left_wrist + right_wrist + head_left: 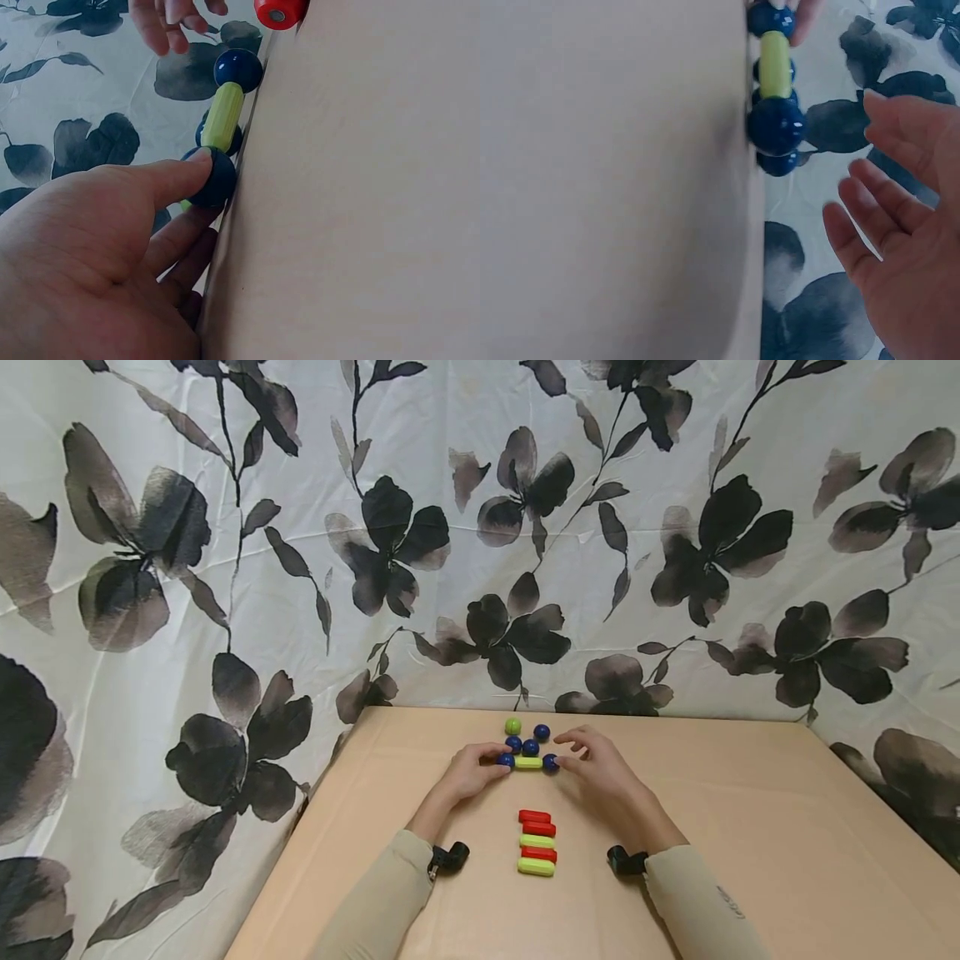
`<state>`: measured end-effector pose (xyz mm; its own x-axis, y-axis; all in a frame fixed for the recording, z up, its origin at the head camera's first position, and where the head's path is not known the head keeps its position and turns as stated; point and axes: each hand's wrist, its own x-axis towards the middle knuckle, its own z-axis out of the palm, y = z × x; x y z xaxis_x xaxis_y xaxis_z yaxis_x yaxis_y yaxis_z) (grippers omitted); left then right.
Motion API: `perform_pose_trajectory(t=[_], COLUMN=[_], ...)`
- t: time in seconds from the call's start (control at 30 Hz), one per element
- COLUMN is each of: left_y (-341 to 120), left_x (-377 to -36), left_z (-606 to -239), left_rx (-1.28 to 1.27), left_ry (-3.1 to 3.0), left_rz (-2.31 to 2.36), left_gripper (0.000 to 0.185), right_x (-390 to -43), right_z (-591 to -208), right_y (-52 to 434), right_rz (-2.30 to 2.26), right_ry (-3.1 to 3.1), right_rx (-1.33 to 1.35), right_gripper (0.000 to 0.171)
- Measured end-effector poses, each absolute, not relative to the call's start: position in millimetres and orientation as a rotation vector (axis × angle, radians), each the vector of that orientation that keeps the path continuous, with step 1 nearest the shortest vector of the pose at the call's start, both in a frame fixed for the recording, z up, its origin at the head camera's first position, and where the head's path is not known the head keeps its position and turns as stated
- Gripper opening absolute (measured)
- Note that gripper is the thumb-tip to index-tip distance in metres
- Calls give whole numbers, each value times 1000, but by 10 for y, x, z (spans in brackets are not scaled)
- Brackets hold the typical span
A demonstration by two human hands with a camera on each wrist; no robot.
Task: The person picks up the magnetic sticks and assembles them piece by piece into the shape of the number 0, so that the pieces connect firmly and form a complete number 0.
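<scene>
We cannot tell whether this is a home or a studio; in the head view we see a smooth, pale tan, flat-topped table (712, 827) towards six o'clock and, around twelve, a white, dark-flowered, creased fabric hanging (465, 552) filling the background.

A pale tan tabletop (787, 827) spans the lower part of the head view, its left and right edges slanting outward toward the viewer. Behind its far edge and along both sides shows a white cloth (300, 452), printed with large black and grey-brown flowers (388, 547), thin dark stems and pointed leaves (288, 553). Faint creases cross the fabric. Both wrist views show the same floral pattern beyond the tabletop's edge.
</scene>
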<state>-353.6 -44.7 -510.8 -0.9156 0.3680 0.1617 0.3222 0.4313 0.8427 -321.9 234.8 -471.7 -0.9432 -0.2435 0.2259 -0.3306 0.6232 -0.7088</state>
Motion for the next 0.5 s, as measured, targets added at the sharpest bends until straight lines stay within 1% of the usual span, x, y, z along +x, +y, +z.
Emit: perform_pose_trajectory(t=[0.17, 0.37, 0.5], left_y=[-441, -441, -441], left_x=[-3535, -3529, -3524], left_z=[-5119, -5120, -5103], left_rx=[637, 645, 647], left_ry=[2613, 2607, 2615], left_rz=[1526, 1533, 1532], left_gripper=[33, 34, 33], right_x=[-3210, -3168, -3131], right_z=[-4649, -4615, -4610], right_y=[2349, 2301, 2248], right_rz=[1315, 1476, 1490], right_ry=[-2705, -2765, -2860], right_rx=[660, 910, 1033], right_gripper=[28, 33, 36])
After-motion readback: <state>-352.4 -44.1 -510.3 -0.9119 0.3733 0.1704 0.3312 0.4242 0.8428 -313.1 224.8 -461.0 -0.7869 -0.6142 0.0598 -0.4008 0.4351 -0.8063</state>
